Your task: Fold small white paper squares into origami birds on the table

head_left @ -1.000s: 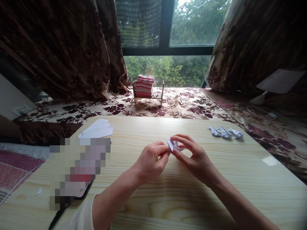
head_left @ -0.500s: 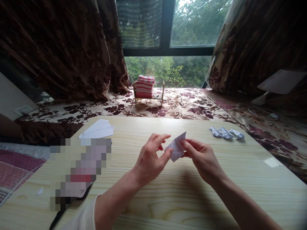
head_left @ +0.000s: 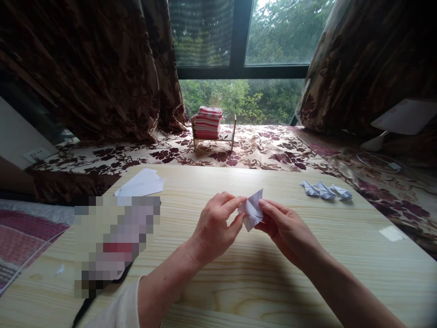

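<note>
A small folded white paper (head_left: 253, 210) is held up above the middle of the wooden table (head_left: 218, 291). My left hand (head_left: 215, 223) pinches its left edge between thumb and forefinger. On the opposite side my right hand (head_left: 285, 228) grips the paper, thumb in front and the other fingers partly hidden behind it. The paper's upper corner points up and its surface looks creased. Several folded white paper pieces (head_left: 326, 191) sit in a row at the table's far right.
White paper sheets (head_left: 139, 183) lie at the far left, beside a blurred-out object (head_left: 119, 246) with a black strap. A paper scrap (head_left: 60, 269) is at the left, a white patch (head_left: 392, 233) at the right. Beyond the table stands a small rack with folded striped cloths (head_left: 207, 123).
My left forefinger has come down from its raised position onto the paper. The paper's left part now looks bent. The view has shifted slightly.
</note>
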The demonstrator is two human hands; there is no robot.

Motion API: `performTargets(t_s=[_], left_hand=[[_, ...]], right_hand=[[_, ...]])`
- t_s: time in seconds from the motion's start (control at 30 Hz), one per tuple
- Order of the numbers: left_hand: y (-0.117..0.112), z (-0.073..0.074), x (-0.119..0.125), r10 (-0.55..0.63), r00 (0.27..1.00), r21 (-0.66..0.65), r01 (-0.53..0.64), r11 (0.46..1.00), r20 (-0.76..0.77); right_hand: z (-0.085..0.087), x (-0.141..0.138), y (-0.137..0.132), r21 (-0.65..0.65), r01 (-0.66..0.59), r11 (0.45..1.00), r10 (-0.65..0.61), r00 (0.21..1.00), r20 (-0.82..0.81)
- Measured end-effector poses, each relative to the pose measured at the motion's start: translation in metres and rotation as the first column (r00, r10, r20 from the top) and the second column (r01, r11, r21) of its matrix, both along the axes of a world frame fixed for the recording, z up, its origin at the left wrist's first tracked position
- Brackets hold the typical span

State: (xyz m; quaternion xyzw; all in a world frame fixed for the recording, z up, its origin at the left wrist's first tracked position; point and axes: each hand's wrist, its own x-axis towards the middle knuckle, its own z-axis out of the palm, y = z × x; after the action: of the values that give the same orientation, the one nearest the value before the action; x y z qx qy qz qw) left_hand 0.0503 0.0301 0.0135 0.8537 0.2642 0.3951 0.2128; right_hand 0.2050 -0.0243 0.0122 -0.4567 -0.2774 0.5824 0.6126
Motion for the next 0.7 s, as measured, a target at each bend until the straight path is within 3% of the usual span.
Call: performTargets(t_s=[0.23, 0.5, 0.7], left_hand=[[-0.0001, 0.0009, 0.0005, 0.021, 0.999, 0.129, -0.018, 0.992, -0.025], [0.0009, -0.0007, 0.0005, 0.033, 0.998, 0.181, -0.023, 0.983, -0.052], [0.0036, 0.0002, -0.0004, 0.093, 0.993, 0.286, -0.068, 0.956, -0.076]], right_hand=[[0.0010, -0.0007, -0.0010, -0.007, -0.020, 1.000, 0.020, 0.999, 0.026], [0.0009, -0.0034, -0.0011, -0.027, -0.038, 0.999, 0.039, 0.999, 0.033], [-0.0004, -0.0028, -0.0014, 0.026, -0.110, 0.994, 0.110, 0.994, 0.017]])
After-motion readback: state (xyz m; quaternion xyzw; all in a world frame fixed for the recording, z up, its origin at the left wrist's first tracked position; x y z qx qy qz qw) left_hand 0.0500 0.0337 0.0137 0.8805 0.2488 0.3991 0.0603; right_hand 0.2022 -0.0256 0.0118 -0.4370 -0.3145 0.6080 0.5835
